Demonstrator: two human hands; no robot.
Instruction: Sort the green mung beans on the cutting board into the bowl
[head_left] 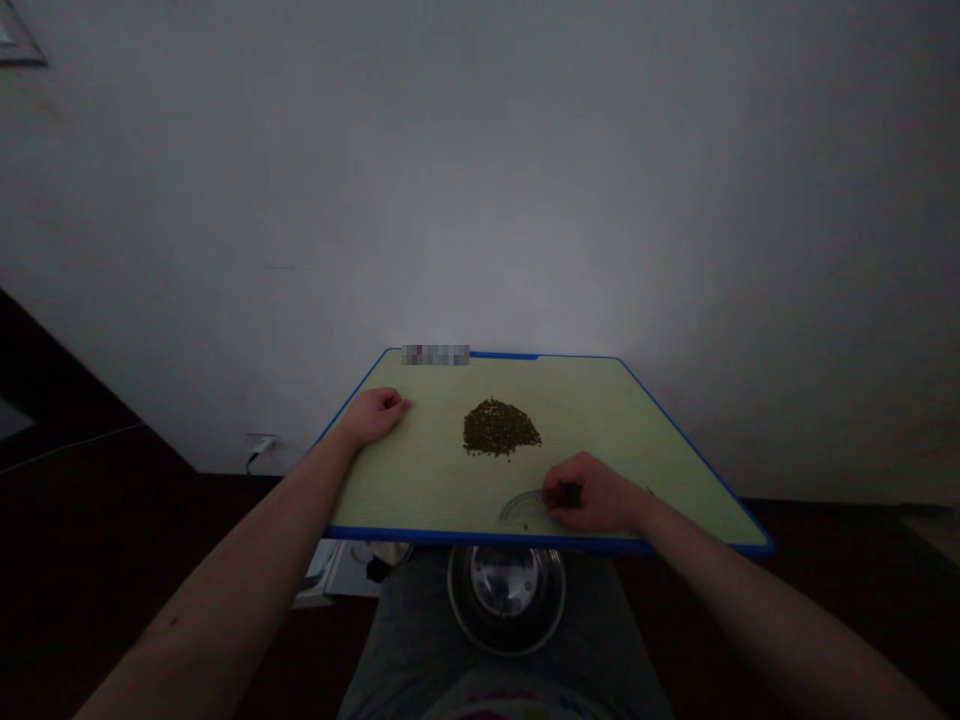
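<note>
Blue-rimmed cutting board (427,490), left hand (373,417) resting, right hand (589,492) fisted

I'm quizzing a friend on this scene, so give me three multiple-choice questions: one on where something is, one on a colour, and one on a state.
1. Where is the steel bowl?
A. On the cutting board
B. Below the board, over the grey trousers
C. Beside the wall socket

2. What colour is the board's rim?
A. Red
B. Blue
C. White

3. What is the left hand doing?
A. Resting curled on the board, holding nothing visible
B. Pressing into the pile of green grains
C. Gripping the bowl

Answers:
1. B: the bowl shows just past the board's near edge.
2. B: a blue band runs along the board's edges.
3. A: the hand lies apart from the pile of green grains.
</note>
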